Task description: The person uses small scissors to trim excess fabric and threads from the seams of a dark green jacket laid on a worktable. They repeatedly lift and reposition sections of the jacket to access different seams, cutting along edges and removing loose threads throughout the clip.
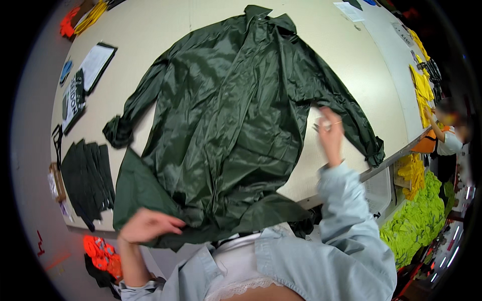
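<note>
The blurred left hand (149, 226) is at the hem of a glossy, dark-green, long-sleeved coat (221, 115); the blurred right hand (330, 125), fingers curled, is by its underarm. Whether either pinches cloth, I cannot tell. The coat lies creased, cuffs bunched, collar toward the cream flat-topped table's (150, 25) far edge, hem overhanging the near one.

The jacket (226, 115) lies on the table (150, 30). Left of the jacket, from far to near, lie a clipboard (97, 65), a packet (74, 103) and cloth pieces (88, 175). The left hand (148, 226) is at the jacket's near-left corner; the right hand (330, 133) is between the jacket's body and right-side sleeve (346, 110). A clothes pile (414, 223) sits right of the jacket, past the table edge.
</note>
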The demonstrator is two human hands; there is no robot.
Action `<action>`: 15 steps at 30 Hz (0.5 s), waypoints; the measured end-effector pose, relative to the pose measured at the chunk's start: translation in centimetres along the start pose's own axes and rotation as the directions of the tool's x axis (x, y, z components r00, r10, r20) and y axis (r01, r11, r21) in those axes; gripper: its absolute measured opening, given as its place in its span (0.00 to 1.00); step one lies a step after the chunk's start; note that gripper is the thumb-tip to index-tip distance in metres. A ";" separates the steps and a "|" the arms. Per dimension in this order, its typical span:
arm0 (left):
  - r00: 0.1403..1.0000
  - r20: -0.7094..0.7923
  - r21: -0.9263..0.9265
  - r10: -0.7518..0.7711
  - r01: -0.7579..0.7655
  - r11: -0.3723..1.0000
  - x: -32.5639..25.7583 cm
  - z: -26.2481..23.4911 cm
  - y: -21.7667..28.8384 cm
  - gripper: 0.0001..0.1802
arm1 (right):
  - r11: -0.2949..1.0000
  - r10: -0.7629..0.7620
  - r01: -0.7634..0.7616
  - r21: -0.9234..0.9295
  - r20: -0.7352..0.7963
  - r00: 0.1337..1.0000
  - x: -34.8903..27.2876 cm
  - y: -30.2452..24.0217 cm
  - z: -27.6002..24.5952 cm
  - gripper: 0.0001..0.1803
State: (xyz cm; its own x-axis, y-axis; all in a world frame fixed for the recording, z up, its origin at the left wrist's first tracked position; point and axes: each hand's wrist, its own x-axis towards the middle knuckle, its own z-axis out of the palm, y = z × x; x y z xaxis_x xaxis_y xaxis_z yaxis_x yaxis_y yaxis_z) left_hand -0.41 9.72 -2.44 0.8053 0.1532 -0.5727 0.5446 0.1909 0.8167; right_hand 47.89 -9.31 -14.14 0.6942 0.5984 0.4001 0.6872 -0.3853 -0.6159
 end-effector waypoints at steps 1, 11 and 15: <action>0.963 -0.262 -0.009 0.067 -0.072 0.997 1.6 -2.4 1.5 0.15 | 0.930 -0.073 0.075 -0.360 0.019 0.997 2.6 6.6 -1.8 0.26; 0.519 -0.769 0.633 0.372 0.700 0.332 25.3 -22.8 2.0 0.34 | 0.614 0.388 -0.106 -0.783 0.182 0.903 16.2 17.2 -3.2 0.12; 0.365 -0.864 0.495 0.347 0.745 0.448 25.8 -28.1 0.4 0.20 | 0.591 0.272 -0.137 -0.795 0.037 0.962 24.9 16.8 -2.4 0.10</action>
State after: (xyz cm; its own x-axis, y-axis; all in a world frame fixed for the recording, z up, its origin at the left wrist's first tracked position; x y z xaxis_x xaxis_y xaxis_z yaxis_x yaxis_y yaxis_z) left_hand 14.01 41.01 -18.87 0.2803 0.9598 0.0139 0.9597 -0.2799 -0.0265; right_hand 77.21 -2.54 -12.90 0.8465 0.4966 0.1919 0.4819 -0.8679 0.1205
